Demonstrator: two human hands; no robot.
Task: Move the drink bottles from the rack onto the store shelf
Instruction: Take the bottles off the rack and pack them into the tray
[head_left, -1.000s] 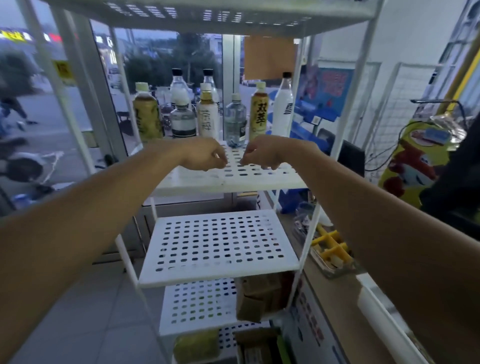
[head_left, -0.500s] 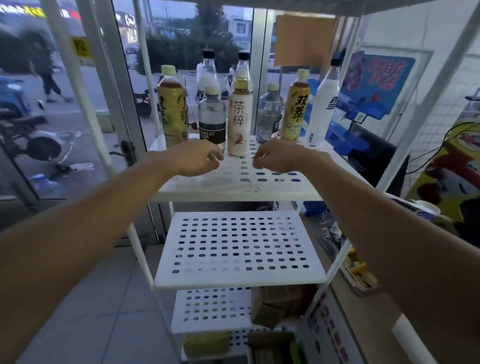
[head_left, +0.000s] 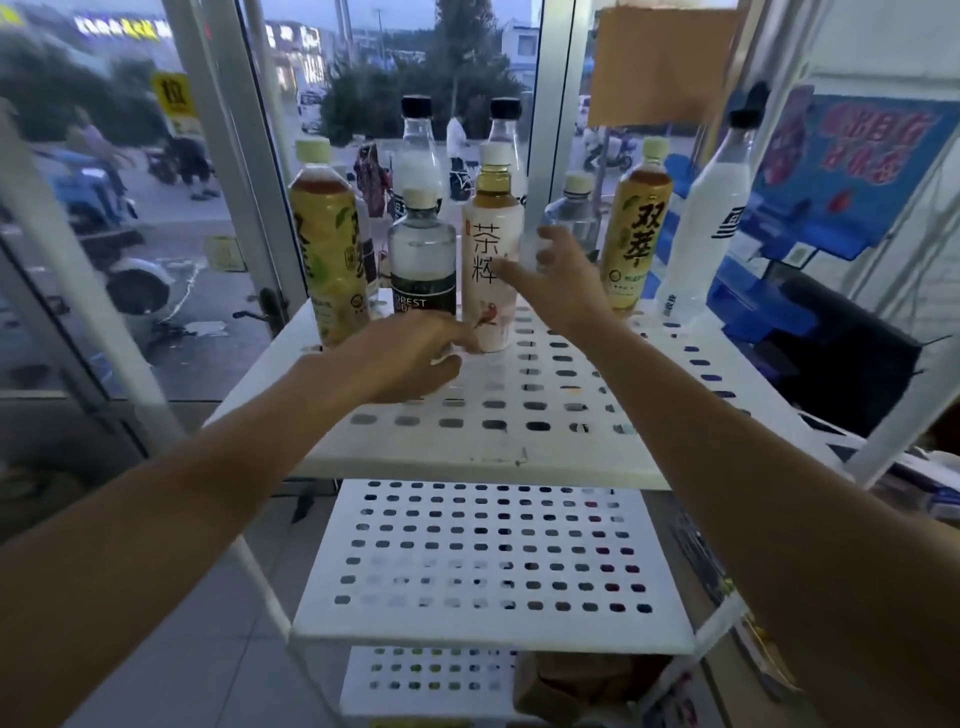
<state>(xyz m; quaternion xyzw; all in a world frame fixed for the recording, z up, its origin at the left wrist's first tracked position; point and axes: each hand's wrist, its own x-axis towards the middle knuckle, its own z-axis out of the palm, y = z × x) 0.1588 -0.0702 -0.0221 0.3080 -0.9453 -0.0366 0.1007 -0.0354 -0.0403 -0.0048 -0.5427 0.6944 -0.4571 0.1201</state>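
Straight ahead, a white perforated rack (head_left: 493, 631) stands against a glass shopfront. All the drink bottles stand upright near the back of its top tier (head_left: 571, 410).

From my left the front row runs:
- a green tea bottle (head_left: 327, 249)
- a clear water bottle with a dark label (head_left: 422, 260)
- a white tea bottle (head_left: 491, 249)
- a small clear bottle (head_left: 574, 213)
- a yellow tea bottle (head_left: 636, 234)
- a tall milky white bottle (head_left: 709, 218)

Two black-capped clear bottles (head_left: 418, 150) stand behind them.

My right hand (head_left: 563, 283) is raised with its fingers spread and holds nothing. Its thumb is near the white tea bottle, and its fingertips are in front of the small clear bottle.

My left hand (head_left: 410, 358) is low at the foot of the water bottle with its fingers curled. Blur hides whether they grip anything.
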